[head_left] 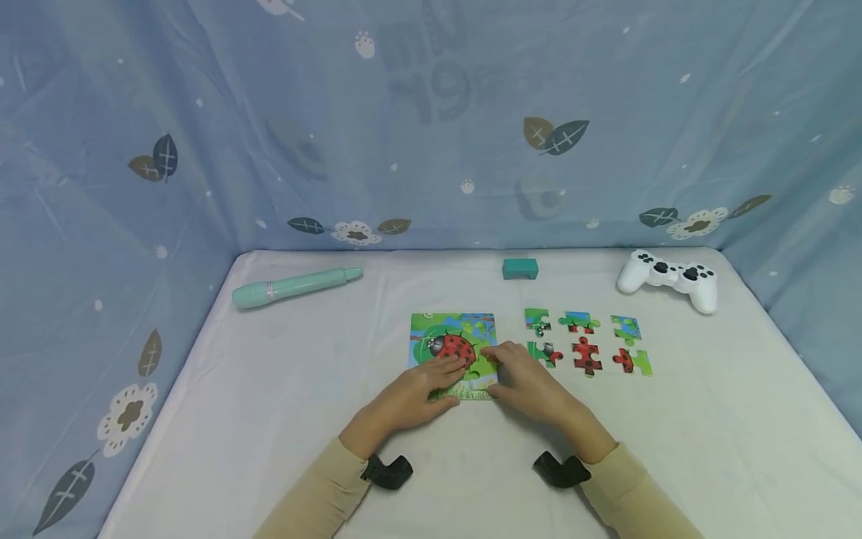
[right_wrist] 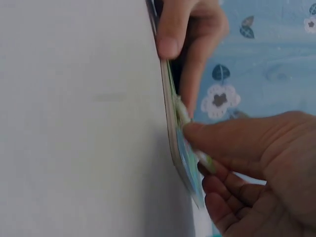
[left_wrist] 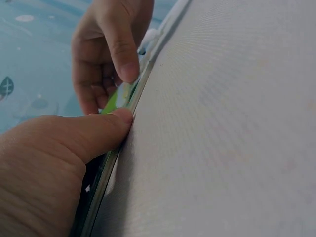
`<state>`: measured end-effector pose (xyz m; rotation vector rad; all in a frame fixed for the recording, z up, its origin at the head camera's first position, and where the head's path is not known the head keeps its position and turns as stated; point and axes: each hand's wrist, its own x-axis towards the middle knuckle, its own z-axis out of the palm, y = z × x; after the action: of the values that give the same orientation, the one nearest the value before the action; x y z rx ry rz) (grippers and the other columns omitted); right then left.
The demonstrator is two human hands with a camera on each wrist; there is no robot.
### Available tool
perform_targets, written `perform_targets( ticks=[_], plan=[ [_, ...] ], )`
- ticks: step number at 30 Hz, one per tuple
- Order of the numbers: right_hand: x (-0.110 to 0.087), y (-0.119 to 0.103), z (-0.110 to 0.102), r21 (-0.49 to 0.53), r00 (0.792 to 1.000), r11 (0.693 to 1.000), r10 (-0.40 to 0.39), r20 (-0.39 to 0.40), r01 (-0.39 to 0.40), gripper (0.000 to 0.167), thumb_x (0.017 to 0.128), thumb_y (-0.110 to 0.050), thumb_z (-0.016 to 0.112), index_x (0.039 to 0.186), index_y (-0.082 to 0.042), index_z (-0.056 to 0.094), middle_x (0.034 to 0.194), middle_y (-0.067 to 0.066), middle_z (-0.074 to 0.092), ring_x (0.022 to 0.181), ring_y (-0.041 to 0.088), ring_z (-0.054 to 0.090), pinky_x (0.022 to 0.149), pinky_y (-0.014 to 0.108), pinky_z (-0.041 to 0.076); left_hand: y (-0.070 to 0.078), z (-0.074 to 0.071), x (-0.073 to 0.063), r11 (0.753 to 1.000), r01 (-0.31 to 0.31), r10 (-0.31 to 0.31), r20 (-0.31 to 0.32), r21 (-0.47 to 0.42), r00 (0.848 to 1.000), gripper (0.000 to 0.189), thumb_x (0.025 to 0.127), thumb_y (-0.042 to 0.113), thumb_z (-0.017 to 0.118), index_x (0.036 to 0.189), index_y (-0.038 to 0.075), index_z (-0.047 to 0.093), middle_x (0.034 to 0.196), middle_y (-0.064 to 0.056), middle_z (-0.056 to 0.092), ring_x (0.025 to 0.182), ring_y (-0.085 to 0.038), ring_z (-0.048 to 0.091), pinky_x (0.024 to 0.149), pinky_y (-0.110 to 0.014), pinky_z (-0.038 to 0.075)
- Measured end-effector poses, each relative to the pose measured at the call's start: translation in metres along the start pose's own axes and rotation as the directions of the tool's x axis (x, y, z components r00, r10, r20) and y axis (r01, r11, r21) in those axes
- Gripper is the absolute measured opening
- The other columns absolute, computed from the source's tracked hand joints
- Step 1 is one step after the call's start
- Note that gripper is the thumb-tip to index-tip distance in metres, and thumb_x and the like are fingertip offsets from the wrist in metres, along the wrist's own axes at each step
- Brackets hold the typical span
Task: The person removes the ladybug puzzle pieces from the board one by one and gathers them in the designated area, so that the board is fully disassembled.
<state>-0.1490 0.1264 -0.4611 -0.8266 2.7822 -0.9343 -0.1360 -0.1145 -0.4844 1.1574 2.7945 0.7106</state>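
Note:
A ladybug jigsaw puzzle board [head_left: 426,323] lies flat on the white table, its red ladybug picture partly covered by my hands. My left hand [head_left: 416,395] rests on its lower left part with fingers extended over the ladybug. In the left wrist view, the left thumb [left_wrist: 101,132] lies against the board's near edge. At the right side of the board, my right hand [head_left: 533,383] pinches a puzzle piece [right_wrist: 206,162] between thumb and fingers. That piece is tilted against the board's surface; its picture is mostly hidden.
Several loose puzzle pieces [head_left: 587,355] lie in two rows right of the board. Behind stand a teal block [head_left: 520,269] and a white game controller [head_left: 667,277]. A mint-green microphone-shaped object [head_left: 296,287] lies at the back left. Patterned blue cloth [head_left: 431,150] encloses the table.

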Motion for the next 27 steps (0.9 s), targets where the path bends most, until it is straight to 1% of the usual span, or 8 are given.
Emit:
perform_targets(
  ticks=[3,7,11,14,18,21,27],
  plan=[
    [-0.002,0.005,-0.006,-0.002,1.000,1.000,0.002,-0.012,-0.002,0.051,0.082,-0.012,0.072,0.128,-0.001,0.053,0.112,0.006,0.059,0.103,0.020,0.054,0.089,0.044,0.049,0.000,0.000,-0.001,1.000,-0.004,0.004,0.001,-0.008,1.000,0.051,0.094,0.034,0.058,0.138,0.010,0.049,0.147,-0.003,0.043,0.137,-0.021,0.038,0.113,-0.038,0.035],
    [-0.011,0.017,-0.017,0.012,0.999,1.000,0.003,-0.041,-0.002,0.052,0.082,-0.011,0.073,0.130,-0.003,0.053,0.113,0.005,0.059,0.102,0.021,0.056,0.086,0.044,0.051,-0.001,0.001,-0.001,1.000,-0.008,0.008,0.011,-0.017,1.000,0.051,0.094,0.035,0.058,0.138,0.009,0.050,0.147,-0.002,0.043,0.138,-0.020,0.038,0.114,-0.036,0.033],
    [-0.022,0.032,-0.034,-0.012,0.998,1.000,-0.005,-0.067,0.004,0.051,0.082,-0.009,0.073,0.129,-0.003,0.054,0.113,0.006,0.059,0.099,0.020,0.057,0.083,0.043,0.052,-0.002,0.001,0.000,1.000,-0.006,0.006,0.003,-0.004,1.000,0.051,0.095,0.035,0.057,0.138,0.010,0.050,0.147,-0.001,0.043,0.138,-0.020,0.038,0.114,-0.036,0.032],
    [-0.034,0.044,-0.050,-0.039,0.996,0.999,0.015,-0.085,-0.018,0.049,0.082,-0.008,0.071,0.128,-0.002,0.055,0.115,0.009,0.059,0.100,0.022,0.057,0.082,0.044,0.052,-0.002,0.000,0.000,1.000,0.003,-0.002,-0.008,0.003,1.000,0.051,0.094,0.036,0.058,0.139,0.012,0.049,0.147,0.000,0.043,0.138,-0.019,0.037,0.114,-0.035,0.033],
    [-0.055,0.059,-0.070,-0.072,0.993,0.994,0.075,-0.092,-0.082,0.050,0.084,-0.011,0.071,0.130,-0.002,0.053,0.119,0.014,0.059,0.103,0.030,0.057,0.083,0.049,0.051,-0.003,0.000,0.000,1.000,0.006,-0.006,-0.009,-0.008,1.000,0.051,0.094,0.036,0.058,0.139,0.013,0.049,0.148,0.001,0.042,0.138,-0.018,0.037,0.114,-0.035,0.033],
    [-0.074,0.070,-0.083,-0.088,0.987,0.987,0.130,-0.091,-0.138,0.052,0.084,-0.014,0.071,0.131,-0.002,0.052,0.118,0.015,0.058,0.102,0.033,0.057,0.081,0.051,0.051,-0.002,-0.001,0.000,1.000,0.006,-0.006,-0.001,-0.010,1.000,0.051,0.094,0.036,0.058,0.139,0.012,0.049,0.148,0.000,0.042,0.138,-0.018,0.036,0.114,-0.035,0.033],
    [-0.108,0.091,-0.097,-0.071,0.968,0.966,0.243,-0.071,-0.247,0.056,0.084,-0.020,0.072,0.133,-0.002,0.051,0.121,0.017,0.056,0.103,0.037,0.055,0.079,0.054,0.050,-0.003,0.000,0.000,1.000,0.012,-0.012,0.007,-0.012,1.000,0.051,0.094,0.035,0.058,0.139,0.013,0.049,0.148,0.000,0.042,0.139,-0.018,0.036,0.115,-0.035,0.031]
  ],
)
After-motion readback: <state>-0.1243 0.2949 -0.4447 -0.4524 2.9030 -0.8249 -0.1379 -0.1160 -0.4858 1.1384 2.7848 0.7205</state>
